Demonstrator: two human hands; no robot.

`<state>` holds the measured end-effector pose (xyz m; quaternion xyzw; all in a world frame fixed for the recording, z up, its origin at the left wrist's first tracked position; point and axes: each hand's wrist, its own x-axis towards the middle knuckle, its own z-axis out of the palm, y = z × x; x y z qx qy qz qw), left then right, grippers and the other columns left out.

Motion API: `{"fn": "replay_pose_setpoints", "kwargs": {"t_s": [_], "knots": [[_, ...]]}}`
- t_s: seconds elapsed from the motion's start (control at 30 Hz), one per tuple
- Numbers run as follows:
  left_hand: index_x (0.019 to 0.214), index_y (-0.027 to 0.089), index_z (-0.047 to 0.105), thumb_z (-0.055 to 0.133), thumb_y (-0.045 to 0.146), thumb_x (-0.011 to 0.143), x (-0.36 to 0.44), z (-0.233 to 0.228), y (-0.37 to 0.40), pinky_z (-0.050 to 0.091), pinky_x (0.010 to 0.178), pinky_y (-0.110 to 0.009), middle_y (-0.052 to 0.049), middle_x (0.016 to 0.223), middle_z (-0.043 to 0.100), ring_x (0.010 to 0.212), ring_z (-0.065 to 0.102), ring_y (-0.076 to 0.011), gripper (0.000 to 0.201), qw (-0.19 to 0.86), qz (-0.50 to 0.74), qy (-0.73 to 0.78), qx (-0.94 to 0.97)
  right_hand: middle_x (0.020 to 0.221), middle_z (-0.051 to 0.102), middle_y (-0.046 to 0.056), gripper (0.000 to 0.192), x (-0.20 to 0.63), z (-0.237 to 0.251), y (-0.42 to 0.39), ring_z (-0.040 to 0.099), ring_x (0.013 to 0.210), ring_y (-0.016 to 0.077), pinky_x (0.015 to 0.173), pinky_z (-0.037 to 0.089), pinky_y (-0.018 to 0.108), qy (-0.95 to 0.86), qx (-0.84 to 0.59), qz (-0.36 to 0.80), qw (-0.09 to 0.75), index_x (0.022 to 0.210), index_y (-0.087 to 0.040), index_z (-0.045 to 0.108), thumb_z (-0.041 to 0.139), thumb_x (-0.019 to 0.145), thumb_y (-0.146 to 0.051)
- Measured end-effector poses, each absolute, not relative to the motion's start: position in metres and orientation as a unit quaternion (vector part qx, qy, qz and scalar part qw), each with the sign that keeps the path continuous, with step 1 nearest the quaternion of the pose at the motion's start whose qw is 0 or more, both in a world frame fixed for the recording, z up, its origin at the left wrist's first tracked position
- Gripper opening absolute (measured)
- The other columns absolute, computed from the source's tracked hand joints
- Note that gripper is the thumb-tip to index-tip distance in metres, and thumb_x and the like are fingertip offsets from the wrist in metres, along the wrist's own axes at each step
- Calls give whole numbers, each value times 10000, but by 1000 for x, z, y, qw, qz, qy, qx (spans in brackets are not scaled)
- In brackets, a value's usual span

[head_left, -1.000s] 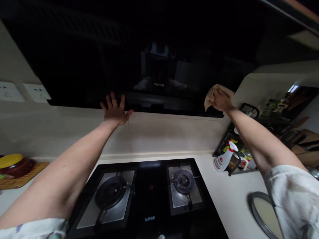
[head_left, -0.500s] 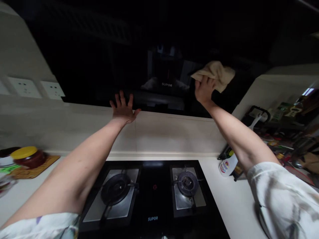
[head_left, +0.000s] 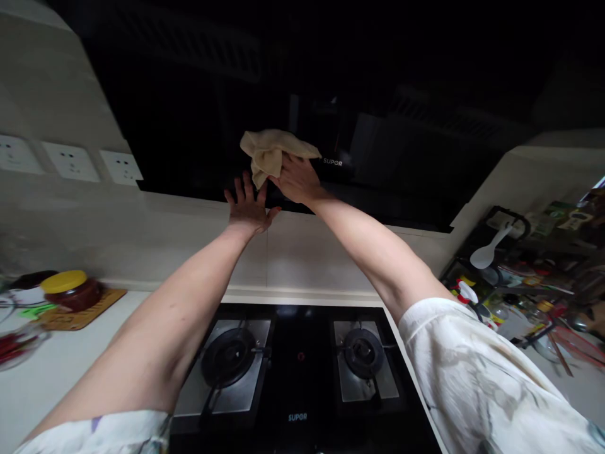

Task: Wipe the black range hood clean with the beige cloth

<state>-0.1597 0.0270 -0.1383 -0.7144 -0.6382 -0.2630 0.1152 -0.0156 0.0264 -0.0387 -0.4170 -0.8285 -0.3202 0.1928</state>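
Note:
A beige cloth (head_left: 269, 151) lies crumpled against the glossy black range hood (head_left: 189, 126), left of its white lettering. My right hand (head_left: 300, 180) presses the cloth to the panel; part of its fingers is hidden under the fabric. Just left of it, my left hand (head_left: 248, 205) rests with fingers spread on the hood's lower edge and holds nothing. The fingertips of the two hands are close together. Below both arms sits a black two-burner gas stove (head_left: 302, 384).
On the left counter, a jar with a yellow lid (head_left: 69, 290) stands on a wooden board (head_left: 111, 299). Wall sockets (head_left: 70, 162) are beside the hood. At right are a rack with a white rice paddle (head_left: 489, 249), a spray bottle (head_left: 466, 293) and several condiments.
My right hand has swept the cloth left across the hood, from right of the lettering to beside my left hand. My left hand stays at the hood's edge. The view has shifted slightly.

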Motion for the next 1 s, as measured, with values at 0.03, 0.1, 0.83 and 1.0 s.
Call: {"fn": "replay_pose_setpoints", "kwargs": {"t_s": [0.03, 0.1, 0.83, 1.0], "knots": [[1765, 151, 116, 435, 608, 1067, -160, -138, 28, 54, 1283, -738, -228, 1802, -97, 1660, -63, -461, 893, 116, -261, -639, -714, 1603, 533, 99, 601, -10, -41, 25, 271, 1620, 229, 1332, 202, 525, -831, -416, -321, 181, 1348, -148, 676, 182, 1099, -384], [1765, 147, 110, 426, 608, 1065, -160, -139, 30, 56, 1283, -736, -220, 1805, -94, 1660, -66, -458, 896, 119, -261, -641, -712, 1660, 468, 93, 516, 9, -44, 21, 311, 1593, 216, 1336, 209, 495, -834, -418, -327, 155, 1380, -128, 653, 269, 1116, -349], [1766, 149, 114, 431, 622, 1059, -164, -141, 29, 67, 1295, -711, -217, 1805, -78, 1662, -39, -457, 908, 114, -275, -644, -705, 1530, 525, 235, 508, 328, -146, -34, 444, 1462, 346, 1169, 419, 519, -576, -695, -336, 268, 1420, -162, 687, 352, 1069, -311], [1764, 138, 128, 454, 683, 1020, -162, -139, 25, 61, 1303, -696, -211, 1807, -77, 1662, -50, -458, 978, 108, -275, -644, -705, 1432, 589, 286, 546, 304, -129, -38, 489, 1404, 327, 1096, 426, 515, -534, -722, -305, 317, 1316, -117, 723, 279, 1085, -335]]}}
